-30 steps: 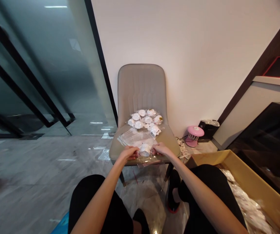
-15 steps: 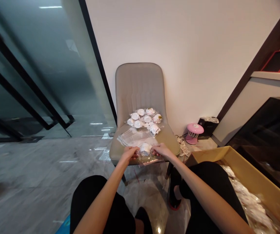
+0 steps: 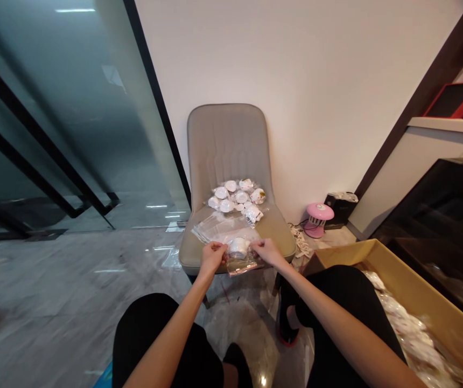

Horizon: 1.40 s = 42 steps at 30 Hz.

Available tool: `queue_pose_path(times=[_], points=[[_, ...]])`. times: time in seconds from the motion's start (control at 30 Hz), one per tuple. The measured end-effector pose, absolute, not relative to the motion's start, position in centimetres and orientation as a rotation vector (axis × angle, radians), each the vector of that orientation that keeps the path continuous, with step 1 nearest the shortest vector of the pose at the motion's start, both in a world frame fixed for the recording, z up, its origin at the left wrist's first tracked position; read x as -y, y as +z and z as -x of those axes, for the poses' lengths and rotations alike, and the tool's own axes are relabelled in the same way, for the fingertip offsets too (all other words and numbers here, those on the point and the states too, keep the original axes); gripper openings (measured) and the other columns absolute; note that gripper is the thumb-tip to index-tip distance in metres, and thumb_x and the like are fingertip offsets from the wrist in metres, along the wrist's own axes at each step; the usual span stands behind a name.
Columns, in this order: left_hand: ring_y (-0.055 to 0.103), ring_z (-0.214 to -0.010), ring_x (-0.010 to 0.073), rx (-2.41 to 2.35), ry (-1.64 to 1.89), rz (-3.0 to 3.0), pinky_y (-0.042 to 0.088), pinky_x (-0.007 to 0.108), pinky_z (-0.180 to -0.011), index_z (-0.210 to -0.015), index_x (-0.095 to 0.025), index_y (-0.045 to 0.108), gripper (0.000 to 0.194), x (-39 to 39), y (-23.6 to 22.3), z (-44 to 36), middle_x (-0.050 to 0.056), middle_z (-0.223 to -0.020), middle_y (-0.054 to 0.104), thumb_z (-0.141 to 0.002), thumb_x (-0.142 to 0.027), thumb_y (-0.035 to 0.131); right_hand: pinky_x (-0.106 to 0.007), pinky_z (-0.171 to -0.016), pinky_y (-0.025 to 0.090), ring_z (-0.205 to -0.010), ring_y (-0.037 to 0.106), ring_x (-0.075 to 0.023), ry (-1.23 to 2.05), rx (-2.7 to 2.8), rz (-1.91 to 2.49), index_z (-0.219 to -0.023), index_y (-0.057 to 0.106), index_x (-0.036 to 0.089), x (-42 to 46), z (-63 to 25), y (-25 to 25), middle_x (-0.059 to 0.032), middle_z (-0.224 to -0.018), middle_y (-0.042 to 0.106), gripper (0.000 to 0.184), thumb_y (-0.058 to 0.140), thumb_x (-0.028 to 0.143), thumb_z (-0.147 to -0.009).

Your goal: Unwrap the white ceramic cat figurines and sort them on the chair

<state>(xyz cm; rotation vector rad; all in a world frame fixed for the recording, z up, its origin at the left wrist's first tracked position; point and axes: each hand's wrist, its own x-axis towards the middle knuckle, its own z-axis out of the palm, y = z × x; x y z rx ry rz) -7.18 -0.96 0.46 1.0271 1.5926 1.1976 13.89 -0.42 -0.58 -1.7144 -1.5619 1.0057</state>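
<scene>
Floor (image 3: 74, 280) spreads past the seat edge (image 3: 186, 260); both hands (image 3: 214, 257) (image 3: 267, 252) pinch a bag (image 3: 243, 265).

Below frame centre, I have the left hand (image 3: 214, 257) and right hand (image 3: 267, 252) pinching clear plastic (image 3: 243, 266) either side of a white item (image 3: 238, 248); a yellow box (image 3: 411, 288) sits lower right.

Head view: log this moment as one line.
left hand: holds clear bag, left side | right hand: holds right side | white item: between hands | wrapped white pieces: behind, on chair
</scene>
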Motion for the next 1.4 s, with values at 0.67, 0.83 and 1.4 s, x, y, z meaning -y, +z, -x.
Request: queue_pose_path(times=[0.67,0.83,1.4], points=[[0.055,-0.046,0.0126,-1.579,1.326,-1.064,0.046,0.025,-0.045,-0.08,-0.016,0.06,0.035,0.8,-0.6,7.4,-0.002,-0.06,0.059,-0.074,-0.051,0.063,-0.024,-0.064,0.041,-0.071,0.068,-0.0183,0.685,1.635,1.777,-0.074,0.072,0.018,2.2,-13.4,0.5,-0.0081,-0.073,0.073,0.048,0.044,0.047,-0.1],[0.067,-0.07,0.0218,-1.718,1.417,-1.27,0.056,0.037,-0.066,-0.086,-0.015,0.065,0.04,2.6,1.9,8.0,0.007,-0.077,0.068,-0.089,-0.052,0.048,-0.029,-0.074,0.048,-0.078,0.067,-0.021,0.528,1.544,1.709,-0.085,0.068,0.017,3.0,-14.2,1.4,-0.0091,-0.078,0.07,0.049,0.032,0.043,-0.104],[0.015,-0.154,0.0339,-1.647,0.785,-2.583,0.029,0.056,-0.121,-0.158,-0.004,0.02,0.075,7.4,-1.6,3.8,0.025,-0.162,0.024,-0.087,-0.01,0.042,-0.059,-0.12,0.028,-0.154,0.01,-0.0355,0.025,2.286,1.293,-0.155,-0.022,0.007,7.1,-9.1,-2.7,-0.0239,-0.166,0.004,0.102,0.05,0.017,-0.084]])
